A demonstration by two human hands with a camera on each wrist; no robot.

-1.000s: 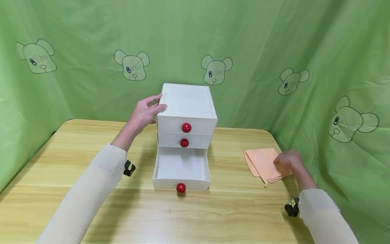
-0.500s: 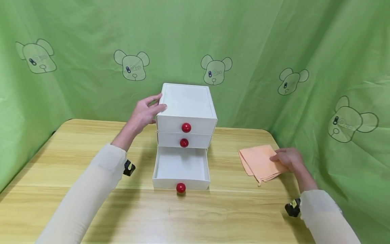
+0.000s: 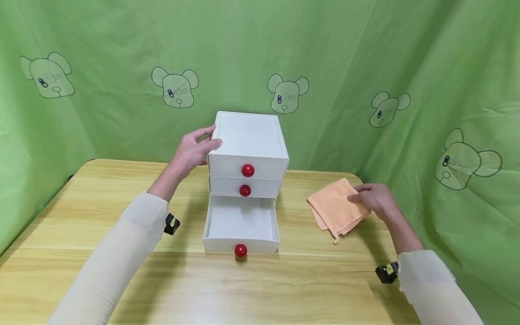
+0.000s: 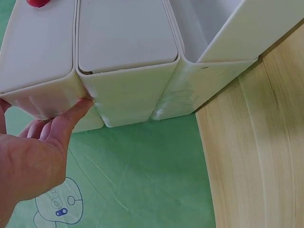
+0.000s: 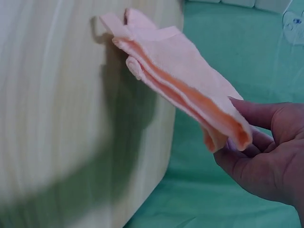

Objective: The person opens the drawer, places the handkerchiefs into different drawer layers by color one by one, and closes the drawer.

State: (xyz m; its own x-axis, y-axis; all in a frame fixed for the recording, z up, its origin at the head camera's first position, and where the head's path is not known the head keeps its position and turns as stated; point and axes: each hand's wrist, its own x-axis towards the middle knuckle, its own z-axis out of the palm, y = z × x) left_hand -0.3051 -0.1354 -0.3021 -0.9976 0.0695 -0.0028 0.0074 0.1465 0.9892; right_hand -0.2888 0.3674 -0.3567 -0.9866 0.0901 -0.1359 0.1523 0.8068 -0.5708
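Note:
A white drawer cabinet with three drawers and red knobs stands on the table. Its bottom drawer is pulled out with nothing visible inside. My left hand rests at the upper left edge of the cabinet, the thumb on top and fingers spread against the side. In the left wrist view, those fingers touch the side of the top unit. To the right, my right hand pinches a folded orange cloth between thumb and fingers. The right wrist view shows the cloth raised off the table, its shadow below.
The wooden table has a rounded far right corner. A green curtain with printed bear heads encloses the back and both sides, hanging close to my right hand.
My right hand has lifted the cloth and carried it left, toward the cabinet. My left hand and the drawer cabinet have stayed in place.

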